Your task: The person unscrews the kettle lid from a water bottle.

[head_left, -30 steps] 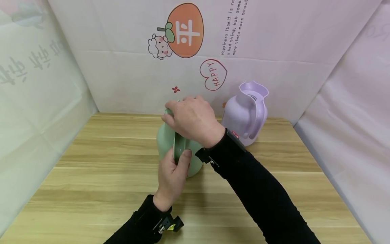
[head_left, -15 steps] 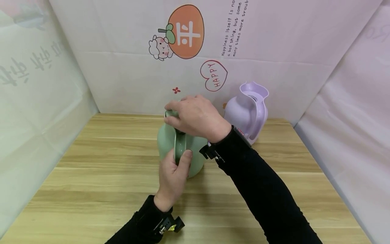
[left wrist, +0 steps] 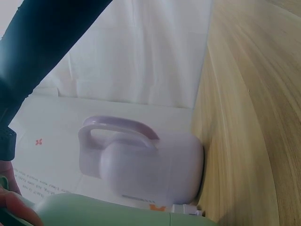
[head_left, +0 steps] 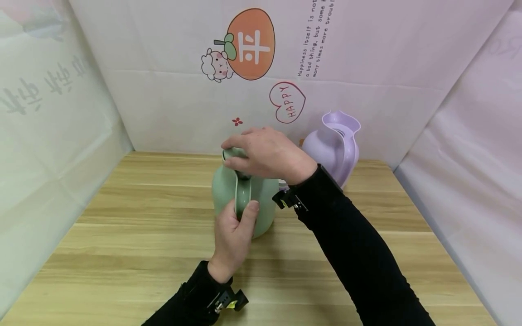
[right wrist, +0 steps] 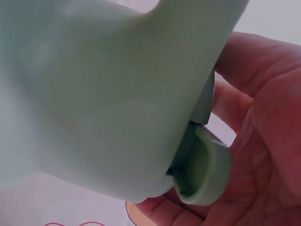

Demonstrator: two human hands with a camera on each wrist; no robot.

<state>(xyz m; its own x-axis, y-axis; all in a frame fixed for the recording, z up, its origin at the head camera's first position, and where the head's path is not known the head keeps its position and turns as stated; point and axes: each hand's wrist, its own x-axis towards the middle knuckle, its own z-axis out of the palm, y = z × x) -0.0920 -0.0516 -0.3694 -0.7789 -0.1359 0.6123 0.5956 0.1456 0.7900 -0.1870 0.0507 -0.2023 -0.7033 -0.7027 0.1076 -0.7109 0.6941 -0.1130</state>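
A pale green jug (head_left: pixel 223 194) stands upright in the middle of the wooden table (head_left: pixel 134 235). My left hand (head_left: pixel 233 237) grips its handle (head_left: pixel 241 195) from the near side, thumb up along it. My right hand (head_left: pixel 267 155) lies over the jug's top with fingers curled round the lid. In the right wrist view the green jug (right wrist: pixel 103 94) fills the frame and the round green lid (right wrist: pixel 203 170) sits in the palm of my right hand (right wrist: pixel 265 141). The left wrist view shows only a strip of the green jug (left wrist: pixel 108 213) along the bottom.
A lilac jug (head_left: pixel 332 145) with a loop handle stands at the back right, near the wall; it shows as the lilac jug (left wrist: pixel 150 162) in the left wrist view. Paper-covered walls (head_left: pixel 171 104) close the table on three sides. Bare table (left wrist: pixel 254 117) lies left and front.
My right hand has turned on the jug's top, its wrist swinging to the right. The left hand and the green jug stay where they were.
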